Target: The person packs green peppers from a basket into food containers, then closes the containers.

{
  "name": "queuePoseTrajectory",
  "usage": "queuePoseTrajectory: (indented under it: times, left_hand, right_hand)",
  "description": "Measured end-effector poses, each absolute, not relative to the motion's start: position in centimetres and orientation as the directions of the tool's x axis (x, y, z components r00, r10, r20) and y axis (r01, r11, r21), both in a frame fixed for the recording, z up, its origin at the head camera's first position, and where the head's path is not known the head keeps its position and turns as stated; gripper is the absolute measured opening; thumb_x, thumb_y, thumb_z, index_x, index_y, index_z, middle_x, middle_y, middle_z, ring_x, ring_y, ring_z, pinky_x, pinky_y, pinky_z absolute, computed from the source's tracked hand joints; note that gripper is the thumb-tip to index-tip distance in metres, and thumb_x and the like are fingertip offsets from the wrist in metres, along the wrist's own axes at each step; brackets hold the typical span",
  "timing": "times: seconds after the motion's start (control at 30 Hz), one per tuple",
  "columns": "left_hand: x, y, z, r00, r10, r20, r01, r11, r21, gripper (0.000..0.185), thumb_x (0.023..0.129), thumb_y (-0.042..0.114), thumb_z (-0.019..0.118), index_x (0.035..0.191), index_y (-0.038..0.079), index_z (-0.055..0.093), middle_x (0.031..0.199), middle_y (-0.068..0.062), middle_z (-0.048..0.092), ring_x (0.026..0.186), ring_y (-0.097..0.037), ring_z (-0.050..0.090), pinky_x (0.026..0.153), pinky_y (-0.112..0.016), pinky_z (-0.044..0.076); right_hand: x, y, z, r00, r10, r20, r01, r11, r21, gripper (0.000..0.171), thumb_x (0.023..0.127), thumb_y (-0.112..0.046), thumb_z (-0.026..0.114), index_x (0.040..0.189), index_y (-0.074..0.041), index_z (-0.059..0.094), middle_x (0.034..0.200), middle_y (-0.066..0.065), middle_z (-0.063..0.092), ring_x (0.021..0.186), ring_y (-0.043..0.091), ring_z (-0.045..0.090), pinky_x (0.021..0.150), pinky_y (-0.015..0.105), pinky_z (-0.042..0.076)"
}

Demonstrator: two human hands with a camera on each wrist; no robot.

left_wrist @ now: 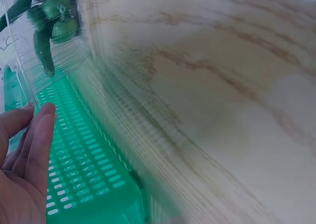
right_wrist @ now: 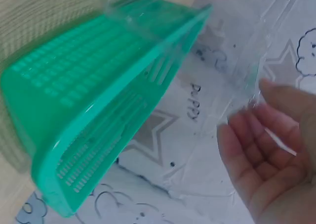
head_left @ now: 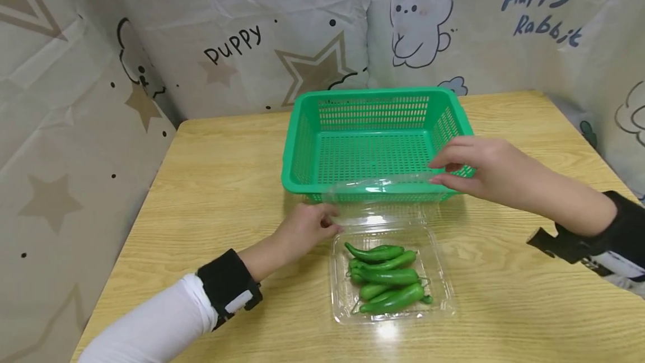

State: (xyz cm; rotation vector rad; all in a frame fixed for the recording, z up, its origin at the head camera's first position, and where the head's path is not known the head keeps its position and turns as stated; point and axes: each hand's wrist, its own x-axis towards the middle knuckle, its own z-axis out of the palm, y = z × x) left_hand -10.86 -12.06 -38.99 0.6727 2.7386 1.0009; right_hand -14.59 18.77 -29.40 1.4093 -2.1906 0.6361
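Several green chili peppers point(head_left: 388, 277) lie in the base of a clear plastic clamshell box point(head_left: 443, 296), also seen at the top of the left wrist view. Its lid point(head_left: 378, 206) stands raised on the far side, overlapping the basket's front in the head view. My left hand point(head_left: 304, 231) pinches the box's edge at the left, near the fold between lid and base. With thumb and fingers, my right hand point(head_left: 476, 164) pinches the lid's upper right corner; the right wrist view shows the same hand point(right_wrist: 271, 155) with the transparent plastic at its fingertips.
Just behind the box stands a green perforated basket point(head_left: 291, 153), with nothing in it. The wooden table point(head_left: 216, 184) extends to both sides. A printed cloth point(head_left: 312, 10) with stars and cartoon animals hangs along the back and left.
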Motion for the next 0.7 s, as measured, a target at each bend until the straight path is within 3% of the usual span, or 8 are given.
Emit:
queuePoseTrajectory:
  times: [0.17,0.3,0.4,0.43,0.53,0.67,0.7]
  left_hand:
    - [-10.8,-12.1,-39.3,-0.894,0.448,-0.005,0.326,0.660,0.677,0.029,0.084,0.011,0.071,0.108,-0.004,0.066,0.084,-0.008,0.072,0.073,-0.012,0.067,0.060,-0.016,0.050]
    - [-11.0,-12.0,-39.2,-0.894,0.448,-0.018,0.324,0.673,0.665,0.031,0.084,0.012,0.071,0.109,-0.004,0.065,0.083,-0.008,0.071,0.071,-0.011,0.066,0.059,-0.016,0.050]
    - [-11.1,-12.0,-39.0,-0.884,0.463,-0.060,0.318,0.691,0.649,0.033,0.084,0.016,0.072,0.109,-0.003,0.065,0.078,-0.005,0.070,0.067,-0.009,0.062,0.058,-0.017,0.049]
    - [-11.1,-12.0,-39.0,-0.877,0.473,-0.083,0.317,0.699,0.641,0.035,0.083,0.019,0.072,0.111,-0.002,0.064,0.077,-0.003,0.070,0.065,-0.008,0.061,0.056,-0.018,0.048]
    - [-10.8,-12.2,-39.1,-0.858,0.481,-0.181,0.281,0.734,0.618,0.033,0.080,0.027,0.075,0.099,0.002,0.066,0.074,-0.001,0.069,0.063,-0.007,0.059,0.056,-0.020,0.048]
    - [-9.7,-13.3,-39.5,-0.822,0.507,-0.260,0.233,0.715,0.660,0.034,0.076,0.029,0.077,0.091,0.001,0.066,0.072,0.000,0.070,0.062,-0.006,0.060,0.058,-0.020,0.048]
    - [-9.5,-13.6,-39.5,-0.806,0.526,-0.271,0.225,0.697,0.681,0.037,0.076,0.028,0.078,0.095,-0.002,0.067,0.072,-0.001,0.070,0.063,-0.006,0.062,0.059,-0.021,0.049]
  right_hand:
    - [-14.6,19.9,-29.6,-0.415,-0.720,0.557,-0.908,0.362,-0.209,0.039,0.093,-0.048,0.049,0.079,-0.017,0.068,0.076,-0.011,0.065,0.063,0.001,0.057,0.054,0.010,0.044]
    - [-14.3,20.2,-29.4,-0.499,-0.743,0.446,-0.866,0.403,-0.296,0.012,0.079,-0.022,0.077,0.078,-0.020,0.065,0.076,-0.016,0.063,0.066,-0.003,0.058,0.059,0.009,0.046]
    - [-13.9,20.6,-29.3,-0.554,-0.760,0.341,-0.824,0.440,-0.357,0.032,0.065,-0.001,0.083,0.077,-0.023,0.063,0.076,-0.020,0.060,0.068,-0.005,0.057,0.061,0.011,0.048]
    - [-13.8,20.8,-29.3,-0.554,-0.769,0.319,-0.820,0.437,-0.371,0.033,0.066,0.000,0.082,0.077,-0.024,0.062,0.076,-0.021,0.059,0.068,-0.006,0.056,0.061,0.011,0.048]
    - [-13.4,21.3,-29.4,-0.504,-0.812,0.294,-0.834,0.370,-0.408,0.034,0.070,0.002,0.079,0.080,-0.025,0.060,0.079,-0.021,0.059,0.070,-0.005,0.057,0.062,0.010,0.048]
    - [-12.9,21.7,-29.8,-0.348,-0.884,0.313,-0.891,0.208,-0.404,0.014,0.087,-0.011,0.068,0.087,-0.023,0.060,0.083,-0.018,0.058,0.073,-0.004,0.056,0.066,0.007,0.045]
    - [-12.6,21.8,-29.9,-0.309,-0.897,0.317,-0.901,0.170,-0.398,0.008,0.091,-0.016,0.063,0.089,-0.023,0.061,0.084,-0.017,0.058,0.074,-0.004,0.055,0.066,0.006,0.044]
